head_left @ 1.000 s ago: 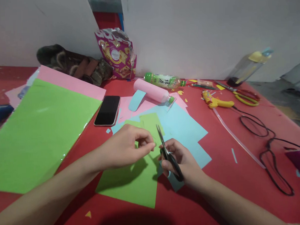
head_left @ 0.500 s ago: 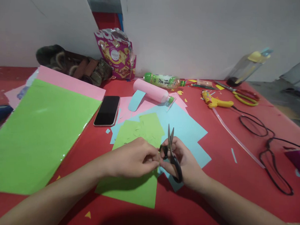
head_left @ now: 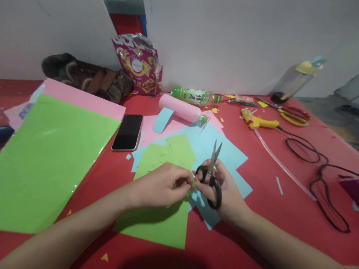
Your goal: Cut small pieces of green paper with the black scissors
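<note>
Your right hand [head_left: 224,190] holds the scissors [head_left: 210,173] by their black handles, blades slightly parted and pointing away from you, above the blue paper [head_left: 227,152]. Your left hand [head_left: 168,186] is pinched narrow, apparently on a small green scrap [head_left: 194,185] between the two hands; whether your right fingertips also touch it cannot be told. Below your left hand, the green sheet [head_left: 162,227] lies on the red table [head_left: 224,250].

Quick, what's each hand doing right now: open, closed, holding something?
Left hand: closed in a pinch at a small green piece; whether it grips it can't be told.
Right hand: holding black-handled scissors, blades apart.
</note>
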Demonstrator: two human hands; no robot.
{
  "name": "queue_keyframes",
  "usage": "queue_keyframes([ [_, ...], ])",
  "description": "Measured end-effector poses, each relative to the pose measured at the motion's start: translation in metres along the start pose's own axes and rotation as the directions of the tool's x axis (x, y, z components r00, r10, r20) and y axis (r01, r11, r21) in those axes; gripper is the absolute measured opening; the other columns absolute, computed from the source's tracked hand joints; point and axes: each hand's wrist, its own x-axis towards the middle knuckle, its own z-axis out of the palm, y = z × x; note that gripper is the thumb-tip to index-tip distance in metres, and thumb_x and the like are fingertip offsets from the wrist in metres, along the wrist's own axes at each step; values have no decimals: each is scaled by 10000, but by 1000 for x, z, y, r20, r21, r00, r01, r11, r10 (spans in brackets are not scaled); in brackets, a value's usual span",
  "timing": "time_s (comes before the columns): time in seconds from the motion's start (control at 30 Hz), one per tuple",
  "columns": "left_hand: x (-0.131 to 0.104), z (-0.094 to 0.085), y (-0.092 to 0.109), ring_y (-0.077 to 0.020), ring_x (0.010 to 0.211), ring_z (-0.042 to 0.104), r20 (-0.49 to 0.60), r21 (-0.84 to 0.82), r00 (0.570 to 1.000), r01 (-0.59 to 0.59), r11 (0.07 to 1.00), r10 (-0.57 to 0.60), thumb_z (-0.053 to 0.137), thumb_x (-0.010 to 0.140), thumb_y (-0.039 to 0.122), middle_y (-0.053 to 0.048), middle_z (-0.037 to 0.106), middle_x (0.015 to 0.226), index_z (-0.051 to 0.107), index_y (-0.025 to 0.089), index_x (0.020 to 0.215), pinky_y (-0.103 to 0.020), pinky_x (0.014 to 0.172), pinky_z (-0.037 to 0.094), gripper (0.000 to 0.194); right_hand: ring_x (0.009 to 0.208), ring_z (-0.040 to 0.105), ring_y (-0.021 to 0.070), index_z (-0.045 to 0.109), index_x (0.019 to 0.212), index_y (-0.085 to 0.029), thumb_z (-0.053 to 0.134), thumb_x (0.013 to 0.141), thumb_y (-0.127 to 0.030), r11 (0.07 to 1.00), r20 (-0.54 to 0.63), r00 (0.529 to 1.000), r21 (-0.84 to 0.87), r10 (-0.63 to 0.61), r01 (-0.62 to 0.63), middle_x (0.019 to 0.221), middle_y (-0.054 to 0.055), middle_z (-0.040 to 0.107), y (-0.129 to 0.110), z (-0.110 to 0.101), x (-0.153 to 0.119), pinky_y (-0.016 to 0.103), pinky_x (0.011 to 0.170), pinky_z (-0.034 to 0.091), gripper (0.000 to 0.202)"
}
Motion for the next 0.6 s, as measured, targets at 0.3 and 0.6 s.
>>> queue_keyframes([
  [0.3, 7, 23, 4, -91, 585, 462, -224, -222, 968, 66, 973, -116, 386, 796, 203, 16, 515, 615, 529, 136, 683, -200, 570, 373, 194, 634, 473, 90, 418, 841, -259, 655, 619, -164, 995, -119, 988, 3, -98, 99, 706, -53, 480, 3, -3, 0, 216, 600, 400, 339],
  [0.6, 7, 22, -1, -78, 528, 424, -185, -160, 980, 48, 986, -78, 410, 736, 155, 32, 468, 544, 517, 133, 597, -186, 525, 340, 177, 585, 446, 84, 400, 842, -246, 672, 589, -222, 998, -73, 996, -37, -50, 47, 707, -51, 449, 2, 1, 0, 229, 571, 386, 372],
])
